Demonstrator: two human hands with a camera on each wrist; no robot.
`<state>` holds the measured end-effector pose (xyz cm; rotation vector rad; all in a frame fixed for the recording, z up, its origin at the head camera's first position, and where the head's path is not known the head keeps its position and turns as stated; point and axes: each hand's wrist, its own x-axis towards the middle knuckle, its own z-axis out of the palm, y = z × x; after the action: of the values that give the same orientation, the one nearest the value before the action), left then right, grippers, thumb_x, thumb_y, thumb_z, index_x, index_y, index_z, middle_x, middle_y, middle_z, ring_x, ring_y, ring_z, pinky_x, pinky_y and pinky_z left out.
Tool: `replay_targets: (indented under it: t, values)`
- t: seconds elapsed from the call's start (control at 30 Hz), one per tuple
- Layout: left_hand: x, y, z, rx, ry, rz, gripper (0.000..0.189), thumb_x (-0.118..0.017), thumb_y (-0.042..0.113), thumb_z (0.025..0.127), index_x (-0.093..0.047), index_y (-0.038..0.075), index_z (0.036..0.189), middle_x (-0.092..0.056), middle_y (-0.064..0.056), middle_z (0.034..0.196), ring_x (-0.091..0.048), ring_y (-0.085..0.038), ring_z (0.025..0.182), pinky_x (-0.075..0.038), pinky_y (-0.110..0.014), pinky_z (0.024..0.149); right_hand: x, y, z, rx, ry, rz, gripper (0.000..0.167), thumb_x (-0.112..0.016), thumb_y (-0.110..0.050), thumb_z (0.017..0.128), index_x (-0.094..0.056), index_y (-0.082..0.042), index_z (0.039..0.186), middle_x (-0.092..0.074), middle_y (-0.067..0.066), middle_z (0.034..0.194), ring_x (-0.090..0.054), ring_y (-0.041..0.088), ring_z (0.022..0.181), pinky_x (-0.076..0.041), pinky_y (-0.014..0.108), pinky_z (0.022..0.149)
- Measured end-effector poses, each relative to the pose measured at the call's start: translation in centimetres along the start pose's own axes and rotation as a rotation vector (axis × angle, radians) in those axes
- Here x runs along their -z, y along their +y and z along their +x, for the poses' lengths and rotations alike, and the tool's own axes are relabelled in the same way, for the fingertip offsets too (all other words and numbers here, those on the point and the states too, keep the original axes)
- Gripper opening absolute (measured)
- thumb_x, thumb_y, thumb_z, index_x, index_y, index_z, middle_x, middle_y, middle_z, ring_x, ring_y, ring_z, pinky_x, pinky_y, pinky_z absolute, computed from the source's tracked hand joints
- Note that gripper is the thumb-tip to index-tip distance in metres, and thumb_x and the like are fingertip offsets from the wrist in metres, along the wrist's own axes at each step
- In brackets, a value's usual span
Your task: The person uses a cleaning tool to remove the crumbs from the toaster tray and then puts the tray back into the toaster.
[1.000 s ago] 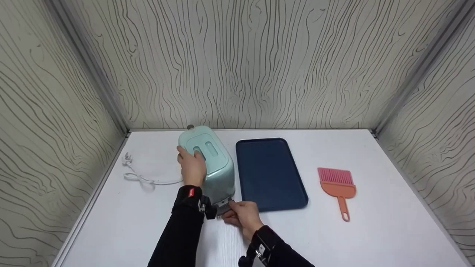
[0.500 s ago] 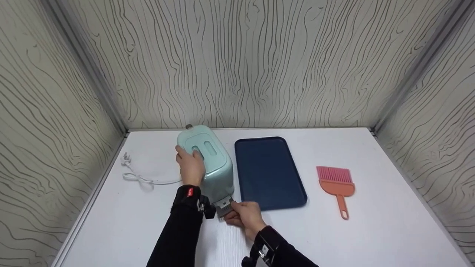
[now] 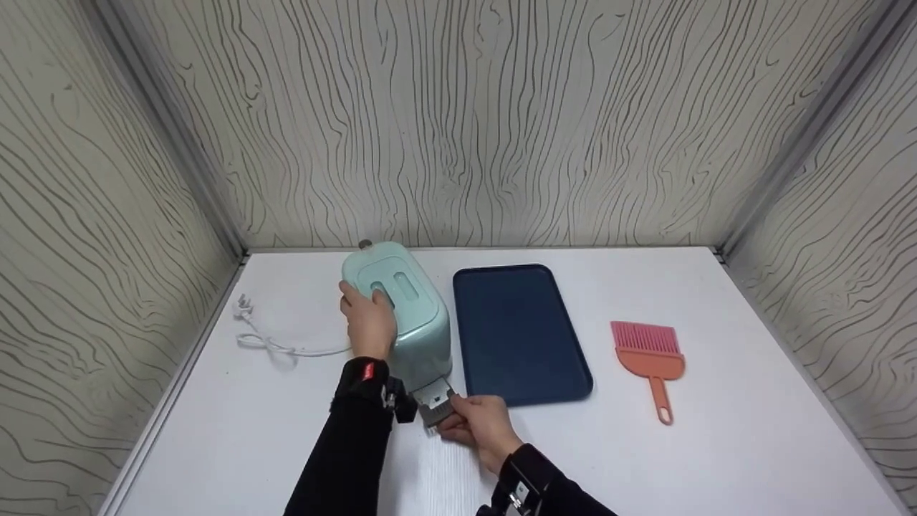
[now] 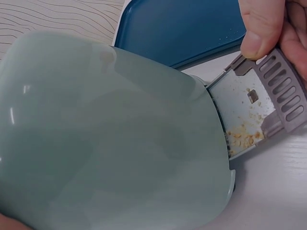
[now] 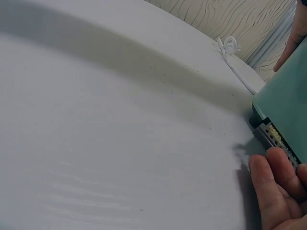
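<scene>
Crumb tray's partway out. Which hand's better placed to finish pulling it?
Right, I'd say: the right hand pinches the outer end of the crumb tray. The left hand grips the toaster, so it seems better suited to bracing.

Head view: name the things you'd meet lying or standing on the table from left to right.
White cord → mint-green toaster → dark blue tray → orange brush with pink bristles.

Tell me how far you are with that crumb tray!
Done: the crumb tray is partly out of the green toaster. In hand: the right hand pinches it, while the left hand holds the toaster. Left to do: pulling the rest out, probably, then emptying the crumbs lying on it.
</scene>
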<state>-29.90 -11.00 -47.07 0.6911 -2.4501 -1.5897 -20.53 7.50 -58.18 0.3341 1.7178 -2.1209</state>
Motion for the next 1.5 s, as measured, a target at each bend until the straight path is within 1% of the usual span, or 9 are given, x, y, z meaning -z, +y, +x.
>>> replay_targets:
  t: [0.23,0.4,0.57,0.77,0.87,0.97,1.1,1.27,1.5]
  values:
    - [-0.1,0.1,-0.1,0.013,-0.008,-0.013,0.071,-0.034,0.028,0.110,0.008,0.003,0.162,-0.008,-0.028,0.166,-0.038,-0.047,0.141,-0.037,-0.054,0.116,0.5,-0.2,-0.6,-0.001,-0.015,0.002,0.029,-0.059,-0.013,0.103,-0.064,0.015,0.110,-0.072,0.008,0.072,-0.073,0.015,0.067,-0.064,0.033,0.074]
    - [-0.2,0.2,0.0,0.015,-0.006,-0.008,0.071,-0.034,0.029,0.110,0.007,0.003,0.162,-0.009,-0.028,0.166,-0.041,-0.047,0.140,-0.038,-0.055,0.115,0.7,-0.2,-1.0,0.003,-0.030,0.010,0.030,-0.059,-0.012,0.103,-0.064,0.016,0.109,-0.072,0.009,0.071,-0.073,0.016,0.068,-0.064,0.034,0.074]
    - [-0.3,0.0,-0.1,0.018,0.006,-0.003,0.070,-0.034,0.028,0.110,0.006,0.002,0.162,-0.010,-0.028,0.166,-0.039,-0.048,0.140,-0.037,-0.055,0.115,1.1,0.0,-1.2,-0.033,-0.033,-0.014,0.030,-0.058,-0.014,0.104,-0.064,0.015,0.112,-0.073,0.009,0.074,-0.074,0.016,0.071,-0.064,0.032,0.073]
    - [-0.7,0.4,-0.3,-0.008,0.010,-0.007,0.070,-0.035,0.026,0.110,0.006,0.002,0.162,-0.010,-0.030,0.165,-0.041,-0.049,0.138,-0.039,-0.055,0.114,1.5,0.1,-1.3,-0.031,-0.031,-0.013,0.030,-0.058,-0.014,0.104,-0.064,0.014,0.110,-0.072,0.008,0.073,-0.073,0.014,0.070,-0.063,0.032,0.074]
    - [-0.8,0.3,-0.4,-0.005,0.005,0.009,0.070,-0.034,0.027,0.110,0.006,0.002,0.161,-0.010,-0.029,0.165,-0.043,-0.049,0.137,-0.040,-0.055,0.113,1.7,0.2,-1.3,-0.028,-0.031,-0.010,0.028,-0.058,-0.014,0.104,-0.064,0.014,0.107,-0.071,0.007,0.072,-0.073,0.014,0.069,-0.064,0.033,0.074]
    - [-0.7,0.1,-0.3,0.002,0.010,0.014,0.070,-0.034,0.027,0.110,0.006,0.001,0.161,-0.010,-0.029,0.165,-0.042,-0.049,0.138,-0.039,-0.054,0.114,1.6,0.3,-1.4,-0.024,-0.043,-0.013,0.028,-0.058,-0.014,0.104,-0.064,0.014,0.106,-0.072,0.008,0.072,-0.073,0.015,0.070,-0.064,0.033,0.075]
    - [-0.4,0.0,-0.2,-0.010,0.021,0.004,0.070,-0.035,0.026,0.110,0.006,0.000,0.161,-0.011,-0.031,0.164,-0.041,-0.049,0.138,-0.039,-0.055,0.114,1.5,0.2,-1.6,-0.028,-0.053,-0.012,0.028,-0.059,-0.015,0.104,-0.066,0.012,0.105,-0.073,0.008,0.073,-0.074,0.015,0.071,-0.063,0.033,0.074]
    - [-0.3,-0.2,-0.4,0.000,0.013,0.005,0.070,-0.035,0.025,0.110,0.006,0.000,0.161,-0.011,-0.031,0.164,-0.040,-0.049,0.139,-0.039,-0.054,0.114,1.6,0.3,-1.8,-0.044,-0.060,-0.012,0.027,-0.059,-0.015,0.104,-0.066,0.011,0.104,-0.072,0.007,0.072,-0.073,0.014,0.069,-0.063,0.032,0.071]
    - [-0.1,0.0,-0.1,-0.004,0.012,-0.003,0.070,-0.035,0.026,0.110,0.006,0.001,0.161,-0.010,-0.031,0.165,-0.039,-0.049,0.140,-0.038,-0.055,0.115,1.8,0.3,-2.2,-0.008,-0.086,-0.001,0.027,-0.058,-0.015,0.104,-0.065,0.011,0.103,-0.073,0.009,0.074,-0.073,0.015,0.069,-0.064,0.034,0.073]
